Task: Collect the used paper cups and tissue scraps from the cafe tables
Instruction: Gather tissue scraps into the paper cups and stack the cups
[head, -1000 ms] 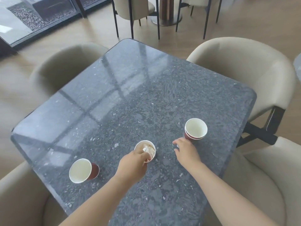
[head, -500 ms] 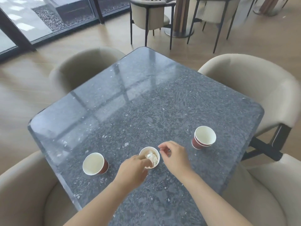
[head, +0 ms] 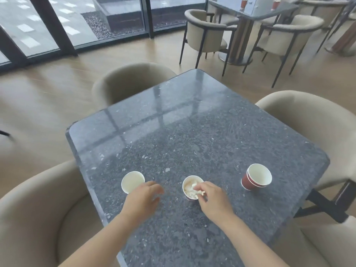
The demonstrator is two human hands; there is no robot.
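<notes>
Three sets of red paper cups stand near the front edge of the dark stone table point(head: 192, 122). The left cup point(head: 133, 181) is empty. The middle cup point(head: 189, 186) holds white tissue scraps point(head: 190, 190). At the right stand two nested cups point(head: 257, 177). My left hand point(head: 143, 198) hovers between the left and middle cups, just beside the left one, fingers loosely curled and holding nothing. My right hand point(head: 212, 197) reaches over the middle cup's near rim, its fingertips pinching a tissue scrap point(head: 201, 193) at the cup's mouth.
Beige armchairs surround the table: one at the left front point(head: 38, 209), one at the far side point(head: 131, 79), one at the right point(head: 308, 120). Another table point(head: 256, 8) at the back right carries two red cups point(head: 244, 2). Glass doors line the back.
My left hand let go of the middle cup and moved left toward the left cup. My right hand travelled from the nested cups to the middle cup's mouth. The view tilted upward.
</notes>
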